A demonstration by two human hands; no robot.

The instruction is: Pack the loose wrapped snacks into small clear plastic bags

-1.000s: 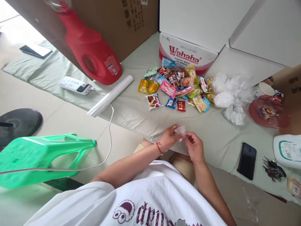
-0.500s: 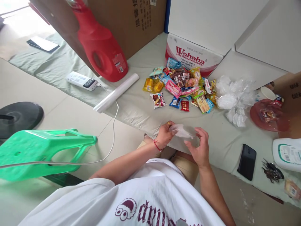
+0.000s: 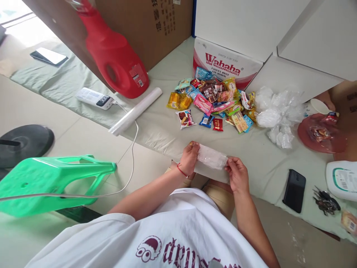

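Note:
Stretched between my two hands is a clear plastic bag (image 3: 212, 157), flat and slightly creased. My left hand (image 3: 190, 158), with a red string at the wrist, pinches its left end. At the other end, the fingers of my right hand (image 3: 237, 172) are closed on the bag's edge. Beyond the hands lies a pile of wrapped snacks (image 3: 212, 98) in many colours. A bunch of crumpled clear plastic bags (image 3: 275, 111) sits to the right of that pile.
A plastic roll (image 3: 135, 111), a power bank (image 3: 95, 98) with a white cable and a red jug (image 3: 119, 59) are at left. A green stool (image 3: 50, 182) lies on its side. At right are a black phone (image 3: 294, 190), keys (image 3: 325, 201) and a white bottle (image 3: 343, 180).
My right hand was apart from the bag with fingers spread; now it grips the bag's right end. The bag has gone from bunched to stretched out flat. The view has shifted slightly.

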